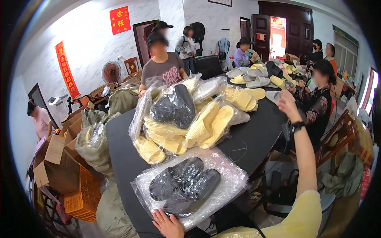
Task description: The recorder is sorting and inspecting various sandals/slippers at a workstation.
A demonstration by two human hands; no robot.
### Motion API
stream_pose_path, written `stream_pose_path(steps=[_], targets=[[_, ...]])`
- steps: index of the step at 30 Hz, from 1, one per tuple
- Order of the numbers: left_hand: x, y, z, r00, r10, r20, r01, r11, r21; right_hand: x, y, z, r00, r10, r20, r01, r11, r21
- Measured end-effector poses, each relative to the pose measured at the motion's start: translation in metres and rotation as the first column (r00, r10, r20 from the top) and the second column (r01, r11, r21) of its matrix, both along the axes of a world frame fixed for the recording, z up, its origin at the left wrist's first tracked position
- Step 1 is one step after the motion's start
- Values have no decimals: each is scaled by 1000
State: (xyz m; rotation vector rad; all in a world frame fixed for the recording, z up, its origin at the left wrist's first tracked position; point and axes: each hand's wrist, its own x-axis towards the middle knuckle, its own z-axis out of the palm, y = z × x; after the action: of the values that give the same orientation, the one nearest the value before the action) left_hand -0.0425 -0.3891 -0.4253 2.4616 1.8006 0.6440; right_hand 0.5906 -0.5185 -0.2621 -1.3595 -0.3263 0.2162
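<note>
My left hand (168,224) lies with fingers spread on the near edge of a stack of clear plastic bags (228,168). On that stack rests a pair of black slippers (186,184), under clear plastic. My right hand (286,104) is raised at the table's right side, fingers curled; whatever they hold, if anything, cannot be made out. Just left of it is a grey slipper (273,96). Beyond the stack, a heap of bagged slippers includes yellow slippers (212,125) and black slippers (174,105).
Loose grey and yellow slippers (260,75) cover the far end of the dark table (121,146). A person (162,67) stands across from me; another person (317,103) sits at the right. Cardboard boxes (59,158) and an orange basket (82,194) stand at the left.
</note>
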Motion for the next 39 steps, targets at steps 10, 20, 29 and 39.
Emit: stream_pose_path(steps=[10, 20, 29, 39], targets=[[6, 2, 1, 999, -30, 31, 32, 998, -52, 128, -150, 36, 887, -435, 157, 425, 634, -646], [0, 4, -14, 998, -51, 46, 53, 998, -41, 30, -312, 329, 860, -301, 412, 510, 474, -718], [11, 2, 4, 991, -37, 129, 56, 988, -142, -108, -160, 316, 659, 283, 697, 395, 659, -640], [3, 2, -6, 1000, -14, 22, 15, 1000, -5, -267, 56, -8, 454, 835, 310, -391, 500, -773]])
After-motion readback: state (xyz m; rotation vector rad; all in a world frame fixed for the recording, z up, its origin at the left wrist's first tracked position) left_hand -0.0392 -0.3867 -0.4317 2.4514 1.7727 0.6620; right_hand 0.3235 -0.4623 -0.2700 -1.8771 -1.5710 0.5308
